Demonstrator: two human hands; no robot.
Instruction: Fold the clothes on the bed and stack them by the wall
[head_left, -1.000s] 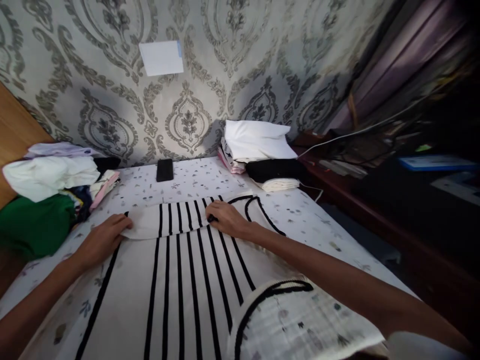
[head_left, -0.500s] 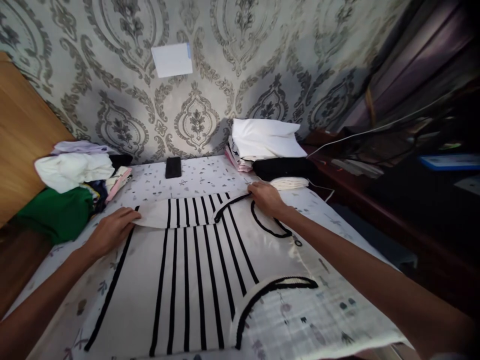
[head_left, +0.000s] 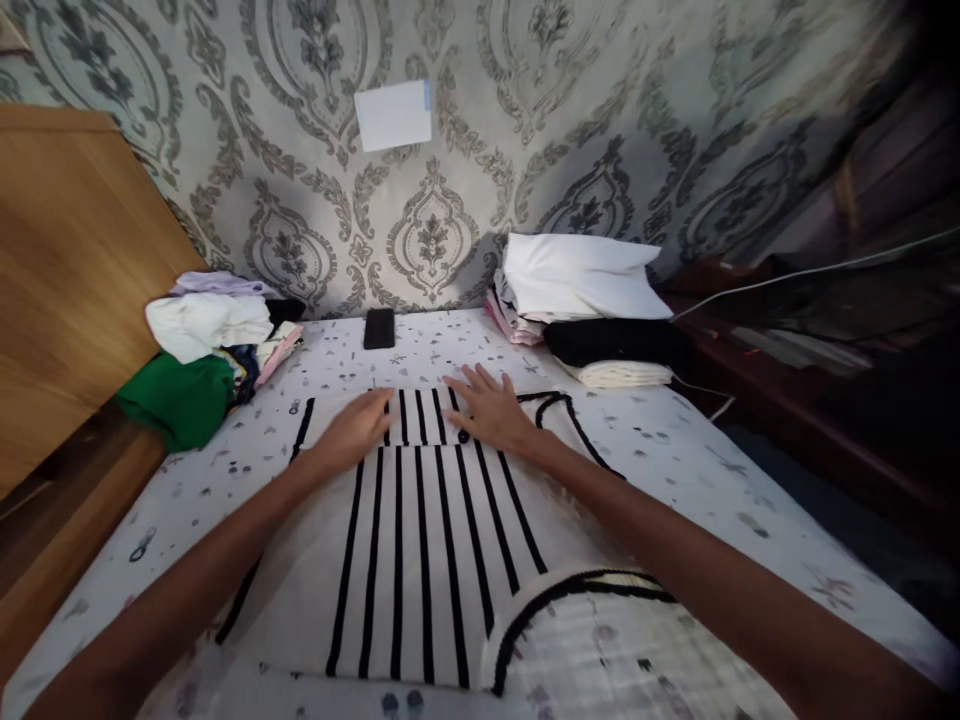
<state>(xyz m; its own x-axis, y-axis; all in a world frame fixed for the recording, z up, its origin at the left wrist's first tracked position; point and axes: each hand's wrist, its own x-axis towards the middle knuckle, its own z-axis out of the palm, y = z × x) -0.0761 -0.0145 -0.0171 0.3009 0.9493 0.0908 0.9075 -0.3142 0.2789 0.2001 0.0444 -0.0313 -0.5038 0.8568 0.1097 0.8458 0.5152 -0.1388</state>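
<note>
A white sleeveless top with black stripes and black trim (head_left: pixel 397 570) lies spread on the patterned sheet, its far side folded over in a band. My left hand (head_left: pixel 354 432) rests flat on that folded band, fingers stretched out towards the stripes. On the band's right part lies my right hand (head_left: pixel 491 410), its fingers spread and pressing on the cloth. Neither hand grips the fabric. A curved armhole with black edging faces me at the near right, and part of the neckline is hidden by my right forearm.
A black phone (head_left: pixel 379 328) lies near the wall. Crumpled clothes (head_left: pixel 210 325), with a green piece (head_left: pixel 180 398), sit at the left by a wooden cabinet (head_left: pixel 82 270). Folded clothes (head_left: pixel 585 280) are stacked at the back right, beside a white cable (head_left: pixel 810 268).
Both hands let go of the top's folded edge and moved inward onto the band, now flat. The fold's right part lies down. The view has shifted to the left.
</note>
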